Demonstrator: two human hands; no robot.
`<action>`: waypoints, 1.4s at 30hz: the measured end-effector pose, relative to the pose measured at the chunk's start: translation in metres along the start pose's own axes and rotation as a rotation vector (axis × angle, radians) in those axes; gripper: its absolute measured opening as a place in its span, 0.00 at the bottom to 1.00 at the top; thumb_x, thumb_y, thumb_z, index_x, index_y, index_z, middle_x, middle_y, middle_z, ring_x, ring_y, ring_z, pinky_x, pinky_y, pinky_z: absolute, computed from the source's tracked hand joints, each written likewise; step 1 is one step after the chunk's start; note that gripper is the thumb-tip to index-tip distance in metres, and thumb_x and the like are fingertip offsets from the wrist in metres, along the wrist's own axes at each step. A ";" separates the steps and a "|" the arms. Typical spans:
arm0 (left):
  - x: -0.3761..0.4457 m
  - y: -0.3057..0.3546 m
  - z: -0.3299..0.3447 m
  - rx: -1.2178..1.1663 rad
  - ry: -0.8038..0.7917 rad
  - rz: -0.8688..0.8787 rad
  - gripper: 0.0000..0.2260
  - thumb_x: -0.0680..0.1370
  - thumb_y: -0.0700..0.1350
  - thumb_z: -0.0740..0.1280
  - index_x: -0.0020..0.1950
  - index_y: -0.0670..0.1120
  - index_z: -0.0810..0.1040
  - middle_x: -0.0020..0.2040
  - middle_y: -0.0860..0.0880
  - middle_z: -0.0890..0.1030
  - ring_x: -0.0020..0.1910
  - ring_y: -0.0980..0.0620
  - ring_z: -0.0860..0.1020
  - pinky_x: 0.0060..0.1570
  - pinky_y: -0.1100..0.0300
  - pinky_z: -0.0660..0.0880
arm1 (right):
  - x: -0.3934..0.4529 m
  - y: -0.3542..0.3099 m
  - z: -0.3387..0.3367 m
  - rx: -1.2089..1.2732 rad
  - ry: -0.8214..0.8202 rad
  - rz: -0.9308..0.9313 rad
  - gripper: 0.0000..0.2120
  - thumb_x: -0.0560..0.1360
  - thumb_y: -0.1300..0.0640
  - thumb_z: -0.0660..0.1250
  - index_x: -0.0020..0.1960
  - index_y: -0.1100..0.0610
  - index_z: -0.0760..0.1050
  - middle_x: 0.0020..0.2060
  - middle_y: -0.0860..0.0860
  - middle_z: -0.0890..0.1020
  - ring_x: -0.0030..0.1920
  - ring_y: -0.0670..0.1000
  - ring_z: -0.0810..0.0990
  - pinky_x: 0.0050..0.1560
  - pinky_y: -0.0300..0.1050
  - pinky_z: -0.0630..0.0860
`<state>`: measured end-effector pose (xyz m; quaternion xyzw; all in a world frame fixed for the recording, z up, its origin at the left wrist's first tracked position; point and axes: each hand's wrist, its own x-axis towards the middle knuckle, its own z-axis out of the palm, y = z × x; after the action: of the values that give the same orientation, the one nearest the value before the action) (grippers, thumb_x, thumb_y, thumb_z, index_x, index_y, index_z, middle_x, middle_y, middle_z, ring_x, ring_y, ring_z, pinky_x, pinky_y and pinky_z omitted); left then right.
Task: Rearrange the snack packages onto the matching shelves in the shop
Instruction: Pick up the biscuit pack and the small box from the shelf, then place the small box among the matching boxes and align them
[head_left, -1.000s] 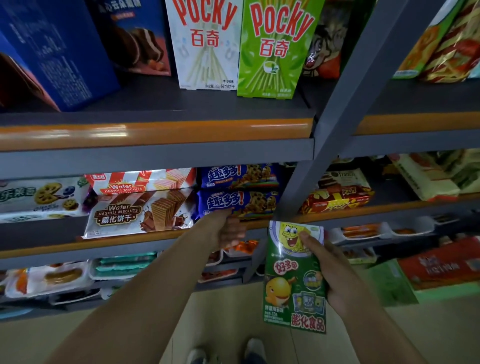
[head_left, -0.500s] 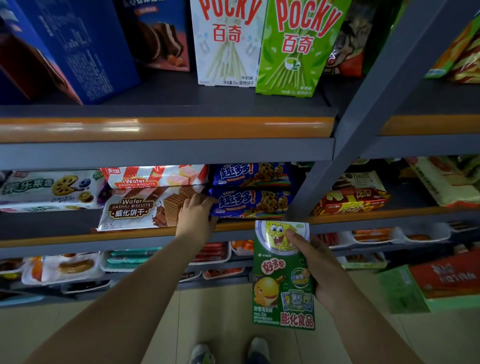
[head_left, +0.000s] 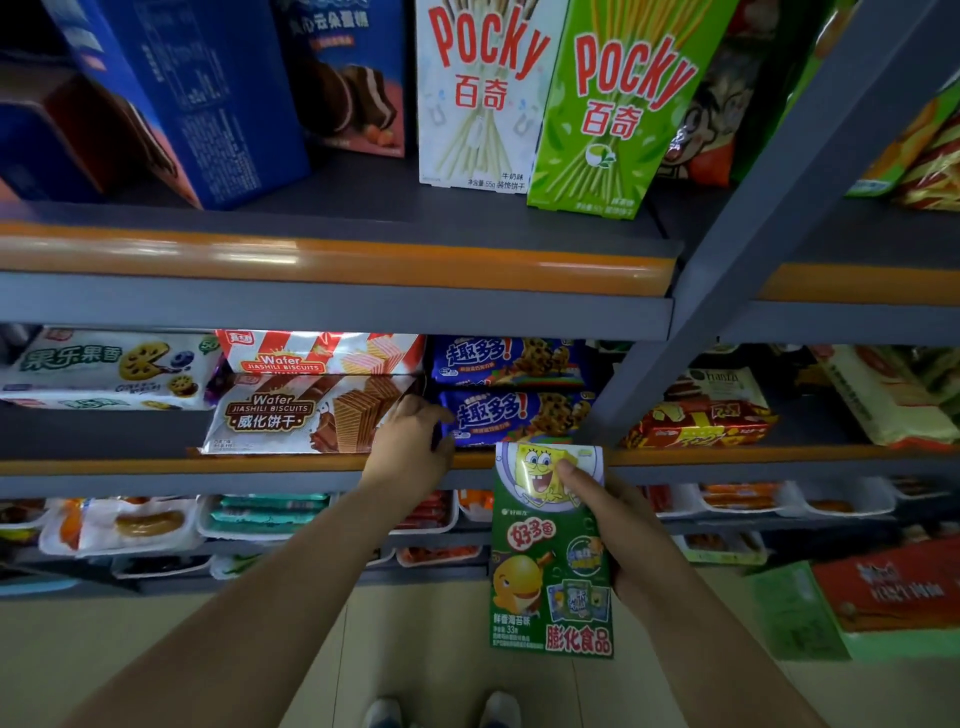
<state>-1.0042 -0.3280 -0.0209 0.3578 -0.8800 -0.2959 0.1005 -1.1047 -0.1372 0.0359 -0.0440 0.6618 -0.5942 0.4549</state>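
1. Two bare hands are up at the grey metal shelving with orange front strips (head_left: 332, 262), seen from the head camera.
2. Right hand (head_left: 618, 525) grips a green cardboard snack box with a yellow cartoon sponge and a yellow fish printed on it (head_left: 550, 561); the thumb presses on the box's front near the top and the fingers curl round its right edge. The box is upright, in the air in front of the middle shelf's edge, touching no shelf.
3. Left hand (head_left: 410, 447) reaches to the middle shelf, at the gap between the brown chocolate wafer pack (head_left: 306, 415) and the lower blue cookie pack with red and white lettering (head_left: 514, 418). Its fingers curl at the wafer pack's right end and touch the cookie pack's left end; whether they actually grip either one, I cannot tell.
4. On top of the brown wafer pack lies a red-and-white striped wafer pack (head_left: 322, 353), and a second blue cookie pack (head_left: 509, 361) sits on the lower one.
5. Left of the wafers: a white biscuit pack with green lettering (head_left: 104, 364).
6. Up on the top shelf stand a white Pocky box (head_left: 478, 98) and a green Pocky box (head_left: 618, 109) side by side, touching, with blue boxes to their left.
7. Down on the lowest shelf, white plastic trays of packed food (head_left: 260, 519) sit in a row.
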 end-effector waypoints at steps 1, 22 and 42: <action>-0.009 0.002 -0.008 -0.064 0.011 -0.001 0.11 0.77 0.42 0.65 0.59 0.45 0.78 0.56 0.45 0.77 0.52 0.48 0.76 0.47 0.65 0.73 | 0.001 -0.003 0.003 -0.012 -0.004 -0.008 0.08 0.73 0.52 0.69 0.52 0.50 0.80 0.45 0.51 0.86 0.45 0.53 0.85 0.46 0.51 0.81; -0.118 0.041 -0.245 0.279 0.413 0.224 0.24 0.67 0.64 0.53 0.53 0.52 0.76 0.43 0.66 0.72 0.42 0.71 0.73 0.37 0.76 0.67 | -0.084 -0.160 0.085 -0.432 -0.494 -0.664 0.16 0.63 0.50 0.75 0.49 0.51 0.78 0.42 0.44 0.86 0.43 0.44 0.85 0.42 0.38 0.79; -0.258 0.022 -0.349 0.463 0.671 -0.092 0.08 0.77 0.60 0.59 0.55 0.66 0.65 0.48 0.68 0.70 0.46 0.69 0.73 0.46 0.72 0.72 | -0.161 -0.240 0.222 -0.740 -0.633 -1.245 0.20 0.60 0.35 0.72 0.47 0.45 0.76 0.41 0.37 0.84 0.41 0.36 0.81 0.38 0.32 0.73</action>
<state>-0.6942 -0.2940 0.2817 0.4868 -0.8246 0.0388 0.2856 -0.9813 -0.2760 0.3493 -0.7219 0.5094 -0.4399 0.1610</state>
